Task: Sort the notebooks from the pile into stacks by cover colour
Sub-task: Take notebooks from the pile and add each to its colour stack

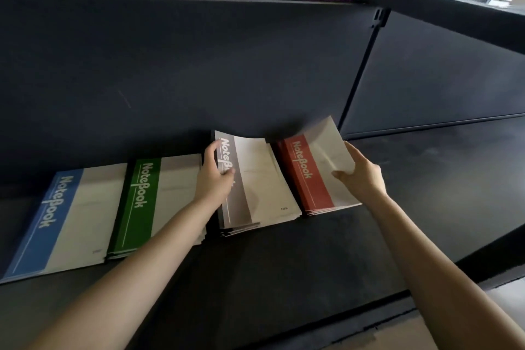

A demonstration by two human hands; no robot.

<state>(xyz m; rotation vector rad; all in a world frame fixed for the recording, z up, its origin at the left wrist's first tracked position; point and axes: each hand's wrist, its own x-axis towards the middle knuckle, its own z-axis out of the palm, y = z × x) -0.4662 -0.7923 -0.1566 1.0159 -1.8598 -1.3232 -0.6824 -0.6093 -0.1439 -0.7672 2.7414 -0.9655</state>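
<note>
On the dark shelf [284, 264] the left hand [217, 176] pinches the spine edge of the top grey notebook [255, 173], its far end curled up off the grey stack [241, 223]. Just right of that stack the right hand [360, 173] grips the top red notebook [315, 162] by its outer edge; the green stack [142, 202] lies just left, the blue stack [56, 221] further left

Both arms bare, reaching forward, well apart at the elbows and closer at the hands. Left forearm [136, 258] enters from lower left, angled up and right. Left hand [216, 176] back-up; thumb lies across the cover of the grey notebook [255, 179], fingers curl round its left edge. Right forearm [426, 241] enters from lower right, angled up and left. Right hand [360, 176] pinches the raised right edge of the red notebook [326, 150], thumb toward the body, fingers on the far side.
</note>
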